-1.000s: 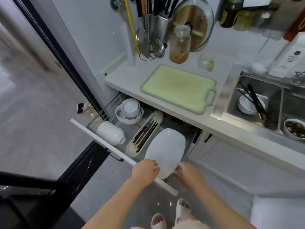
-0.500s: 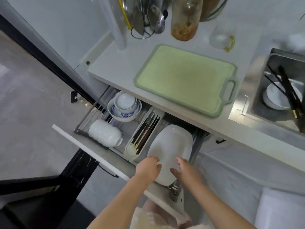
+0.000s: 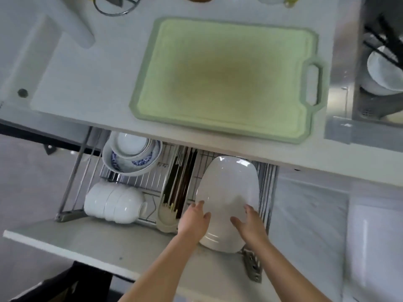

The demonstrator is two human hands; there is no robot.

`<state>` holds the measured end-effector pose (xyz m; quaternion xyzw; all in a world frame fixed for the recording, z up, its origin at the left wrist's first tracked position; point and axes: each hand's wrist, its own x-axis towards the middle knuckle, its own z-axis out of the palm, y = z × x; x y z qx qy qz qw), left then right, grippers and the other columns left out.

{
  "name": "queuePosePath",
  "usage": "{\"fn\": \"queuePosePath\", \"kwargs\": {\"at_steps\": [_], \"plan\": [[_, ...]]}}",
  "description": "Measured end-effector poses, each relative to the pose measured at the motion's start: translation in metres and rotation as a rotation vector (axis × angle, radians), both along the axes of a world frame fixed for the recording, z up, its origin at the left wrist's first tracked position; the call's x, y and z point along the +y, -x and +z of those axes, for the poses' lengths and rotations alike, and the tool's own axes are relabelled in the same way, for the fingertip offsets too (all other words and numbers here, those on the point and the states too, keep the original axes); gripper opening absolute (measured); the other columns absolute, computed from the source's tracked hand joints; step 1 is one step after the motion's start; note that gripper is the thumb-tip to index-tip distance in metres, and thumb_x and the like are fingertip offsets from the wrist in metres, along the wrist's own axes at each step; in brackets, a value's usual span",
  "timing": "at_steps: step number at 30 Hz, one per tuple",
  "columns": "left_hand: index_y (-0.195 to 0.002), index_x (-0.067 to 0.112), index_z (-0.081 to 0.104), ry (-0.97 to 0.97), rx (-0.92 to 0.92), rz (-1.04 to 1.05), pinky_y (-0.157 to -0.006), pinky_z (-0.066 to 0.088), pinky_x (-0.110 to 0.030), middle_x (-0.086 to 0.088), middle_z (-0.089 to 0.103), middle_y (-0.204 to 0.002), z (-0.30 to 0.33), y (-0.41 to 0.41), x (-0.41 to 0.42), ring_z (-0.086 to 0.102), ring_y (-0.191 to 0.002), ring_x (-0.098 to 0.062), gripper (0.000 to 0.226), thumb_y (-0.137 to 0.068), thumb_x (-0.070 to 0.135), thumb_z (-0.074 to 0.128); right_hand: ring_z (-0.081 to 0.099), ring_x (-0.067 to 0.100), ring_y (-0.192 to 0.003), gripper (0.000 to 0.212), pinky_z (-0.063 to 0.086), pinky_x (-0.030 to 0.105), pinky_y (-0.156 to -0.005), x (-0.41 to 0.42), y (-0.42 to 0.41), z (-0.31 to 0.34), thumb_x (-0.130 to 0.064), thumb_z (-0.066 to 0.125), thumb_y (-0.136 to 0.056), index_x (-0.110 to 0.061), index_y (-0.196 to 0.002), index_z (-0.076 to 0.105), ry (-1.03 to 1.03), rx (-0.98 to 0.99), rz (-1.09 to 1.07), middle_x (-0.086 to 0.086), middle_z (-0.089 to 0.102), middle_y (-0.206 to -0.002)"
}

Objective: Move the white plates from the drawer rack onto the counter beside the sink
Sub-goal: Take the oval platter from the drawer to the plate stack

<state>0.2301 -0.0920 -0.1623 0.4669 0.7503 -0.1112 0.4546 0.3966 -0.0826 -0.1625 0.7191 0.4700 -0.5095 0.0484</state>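
Observation:
A stack of white oblong plates (image 3: 229, 184) lies in the right part of the pulled-out drawer rack (image 3: 141, 182), under the counter (image 3: 87, 73) edge. My left hand (image 3: 193, 222) holds the stack's near left rim, thumb on top. My right hand (image 3: 250, 223) holds the near right rim the same way. The sink (image 3: 357, 101) sits at the far right of the counter, with a white dish and dark chopsticks inside.
A green cutting board (image 3: 229, 79) covers much of the counter left of the sink. In the rack are white bowls on their side (image 3: 115, 203), blue-patterned bowls (image 3: 130, 155) and a chopstick tray (image 3: 178, 188). The drawer's white front panel (image 3: 87, 243) juts out toward me.
The camera has leaned in over the drawer. Both hands moved from the drawer front up onto the plate stack's near edges.

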Motion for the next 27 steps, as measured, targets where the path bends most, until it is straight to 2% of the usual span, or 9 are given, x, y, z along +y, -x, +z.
{"fn": "queuePosePath", "kwargs": {"at_steps": [6, 9, 11, 13, 16, 18, 21, 24, 27], "plan": [[-0.146, 0.023, 0.026, -0.052, -0.013, -0.027, -0.094, 0.045, -0.039, -0.006, 0.037, -0.147, -0.041, 0.013, 0.003, 0.043, -0.129, -0.026, 0.054, -0.096, 0.039, 0.040, 0.037, 0.031, -0.136, 0.065, 0.029, 0.035, -0.112, -0.001, 0.007, -0.029, -0.024, 0.058, -0.092, -0.002, -0.145, 0.027, -0.022, -0.061, -0.190, 0.018, 0.037, -0.148], [-0.150, 0.022, 0.015, -0.076, -0.006, -0.028, -0.101, 0.040, -0.038, -0.007, 0.030, -0.150, -0.057, 0.016, 0.003, 0.036, -0.134, -0.026, 0.062, -0.096, 0.039, 0.042, 0.032, 0.031, -0.139, 0.064, 0.025, 0.035, -0.114, -0.004, 0.008, -0.041, -0.022, 0.054, -0.094, -0.003, -0.147, 0.024, -0.035, -0.104, -0.254, 0.016, 0.032, -0.152], [-0.151, 0.023, 0.008, -0.044, -0.018, -0.004, -0.103, 0.039, -0.039, -0.008, 0.027, -0.153, -0.065, 0.017, 0.004, 0.035, -0.136, -0.026, 0.067, -0.095, 0.037, 0.043, 0.035, 0.032, -0.136, 0.062, 0.027, 0.035, -0.112, -0.005, 0.010, -0.047, -0.018, 0.054, -0.092, -0.003, -0.146, 0.027, -0.061, -0.131, -0.295, 0.017, 0.034, -0.150], [-0.151, 0.025, 0.004, -0.009, -0.020, 0.014, -0.101, 0.041, -0.038, -0.009, 0.028, -0.152, -0.071, 0.018, 0.005, 0.040, -0.133, -0.027, 0.070, -0.095, 0.036, 0.044, 0.035, 0.034, -0.136, 0.062, 0.028, 0.038, -0.112, -0.006, 0.013, -0.051, -0.015, 0.055, -0.091, -0.002, -0.145, 0.028, -0.076, -0.162, -0.333, 0.018, 0.033, -0.150], [-0.151, 0.026, 0.000, 0.017, -0.020, 0.031, -0.092, 0.045, -0.037, -0.009, 0.029, -0.152, -0.075, 0.019, 0.008, 0.048, -0.127, -0.027, 0.070, -0.095, 0.035, 0.043, 0.026, 0.034, -0.141, 0.067, 0.021, 0.038, -0.116, -0.006, 0.017, -0.057, -0.013, 0.055, -0.091, 0.001, -0.147, 0.021, -0.079, -0.174, -0.358, 0.022, 0.023, -0.154], [-0.151, 0.026, 0.001, 0.024, -0.012, 0.035, -0.090, 0.046, -0.036, -0.009, 0.028, -0.153, -0.077, 0.019, 0.012, 0.048, -0.127, -0.027, 0.069, -0.096, 0.035, 0.042, 0.017, 0.033, -0.145, 0.072, 0.014, 0.035, -0.117, -0.005, 0.018, -0.060, -0.011, 0.054, -0.091, 0.001, -0.149, 0.013, -0.063, -0.143, -0.386, 0.023, 0.015, -0.157], [-0.151, 0.024, 0.006, 0.038, -0.031, 0.062, -0.098, 0.044, -0.037, -0.009, 0.027, -0.154, -0.078, 0.021, 0.020, 0.044, -0.132, -0.027, 0.064, -0.098, 0.031, 0.040, 0.009, 0.035, -0.147, 0.076, 0.011, 0.038, -0.118, -0.002, 0.018, -0.064, -0.007, 0.053, -0.091, -0.002, -0.150, 0.007, -0.050, -0.096, -0.410, 0.026, 0.009, -0.157], [-0.151, 0.022, 0.013, 0.032, -0.062, 0.128, -0.102, 0.045, -0.041, -0.011, 0.037, -0.150, -0.078, 0.022, 0.027, 0.048, -0.128, -0.029, 0.060, -0.098, 0.027, 0.042, 0.004, 0.037, -0.147, 0.076, 0.010, 0.043, -0.118, -0.003, 0.019, -0.066, -0.009, 0.052, -0.092, -0.011, -0.151, 0.003, -0.045, -0.093, -0.359, 0.025, 0.002, -0.158], [-0.148, 0.020, 0.024, 0.012, -0.066, 0.164, -0.096, 0.049, -0.040, -0.013, 0.050, -0.139, -0.076, 0.023, 0.029, 0.054, -0.120, -0.030, 0.055, -0.097, 0.024, 0.045, 0.006, 0.036, -0.147, 0.073, 0.010, 0.044, -0.118, -0.012, 0.018, -0.066, -0.004, 0.052, -0.091, -0.011, -0.151, 0.010, -0.122, -0.089, -0.351, 0.025, 0.007, -0.157]]}}
